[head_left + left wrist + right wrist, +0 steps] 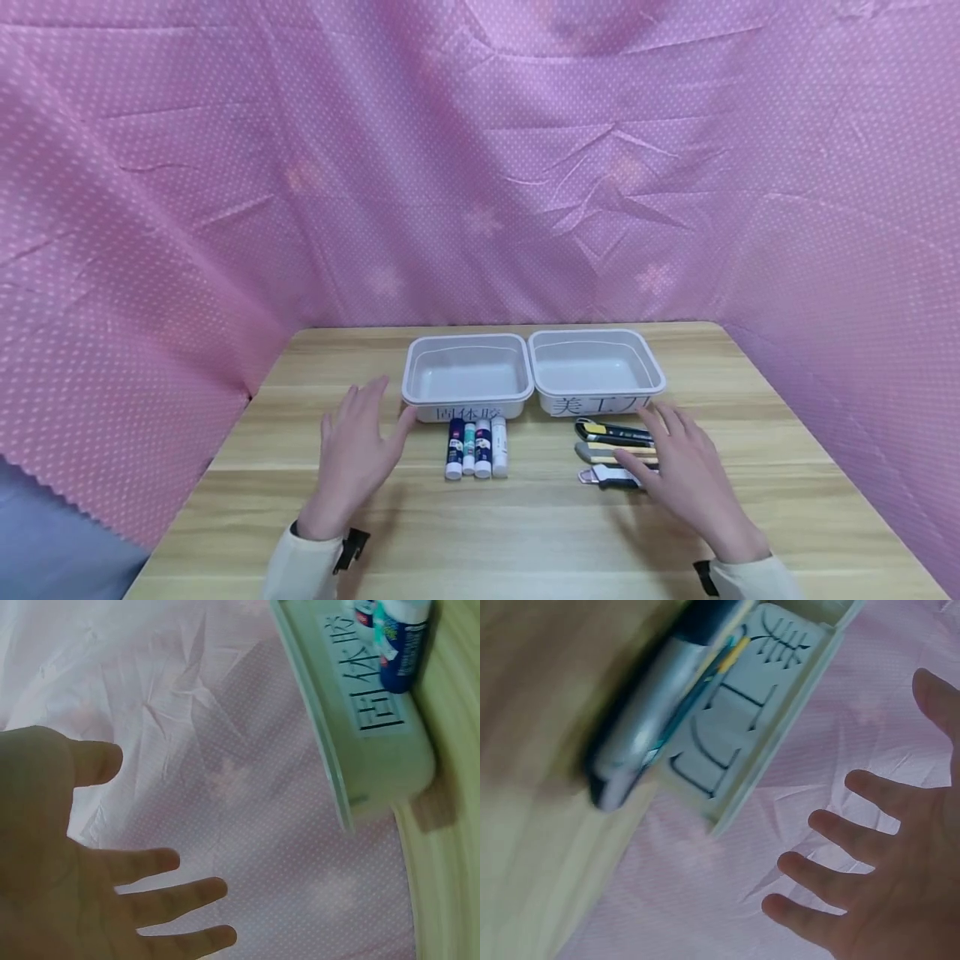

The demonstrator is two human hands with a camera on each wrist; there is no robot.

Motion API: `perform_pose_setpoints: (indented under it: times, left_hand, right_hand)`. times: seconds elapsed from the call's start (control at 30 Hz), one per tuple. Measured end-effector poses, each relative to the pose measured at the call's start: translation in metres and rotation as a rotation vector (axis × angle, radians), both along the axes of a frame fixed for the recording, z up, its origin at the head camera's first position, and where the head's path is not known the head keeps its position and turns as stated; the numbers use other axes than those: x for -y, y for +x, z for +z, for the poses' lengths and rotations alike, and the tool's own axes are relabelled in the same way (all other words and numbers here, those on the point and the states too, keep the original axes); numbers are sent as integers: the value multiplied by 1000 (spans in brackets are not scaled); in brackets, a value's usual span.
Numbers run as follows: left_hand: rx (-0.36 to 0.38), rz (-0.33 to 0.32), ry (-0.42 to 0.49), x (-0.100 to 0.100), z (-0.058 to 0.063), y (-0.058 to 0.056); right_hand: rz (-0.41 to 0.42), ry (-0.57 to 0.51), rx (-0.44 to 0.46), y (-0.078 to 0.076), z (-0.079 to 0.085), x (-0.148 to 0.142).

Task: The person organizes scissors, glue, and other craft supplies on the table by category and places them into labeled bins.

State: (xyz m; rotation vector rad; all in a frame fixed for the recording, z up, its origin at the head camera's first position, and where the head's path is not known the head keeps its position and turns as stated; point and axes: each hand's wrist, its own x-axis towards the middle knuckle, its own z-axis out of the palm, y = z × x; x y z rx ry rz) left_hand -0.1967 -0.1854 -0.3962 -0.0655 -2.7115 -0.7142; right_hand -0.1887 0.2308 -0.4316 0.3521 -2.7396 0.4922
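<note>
Pink cloth with small white dots (480, 167) hangs in folds behind and beside a light wood-grain table (510, 533). Near its far edge stand two rectangular boxes of white plastic, side by side, each with a black-lettered label on its front wall: a left box (467, 367) and a right box (596, 365). Four cylindrical glue sticks (483, 448), dark blue, teal and white, lie in a row just before the left box. Three utility knives with plastic handles (598, 453), one black and yellow, one yellow and grey, one white and black, lie before the right box. Both hands are empty, with their fingers spread wide. From the left hand (358, 450), the sticks lie to the right, apart from its thumb. From the right hand (686, 467), the knives lie to the left, partly hidden behind its fingers in the head view, so exactly how near they are is hard to tell.
</note>
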Motion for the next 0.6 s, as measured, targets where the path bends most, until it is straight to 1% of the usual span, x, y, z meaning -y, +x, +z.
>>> perform_pose_setpoints:
  times: [0.17,0.23,0.3,0.47,0.6]
  left_hand:
    - [-48,-14,96,6,16,-15]
    - [-77,-15,154,8,21,-22]
    - [-123,-15,213,9,25,-29]
    - [-244,-19,355,11,30,-45]
    - [-272,-36,455,10,29,-58]
  right_hand:
    - [62,-26,-34,-8,11,15]
    - [92,-40,-56,-11,15,22]
    - [124,-45,-85,-15,19,30]
    - [181,-44,-100,-23,28,50]
    - [212,-55,-87,-27,33,67]
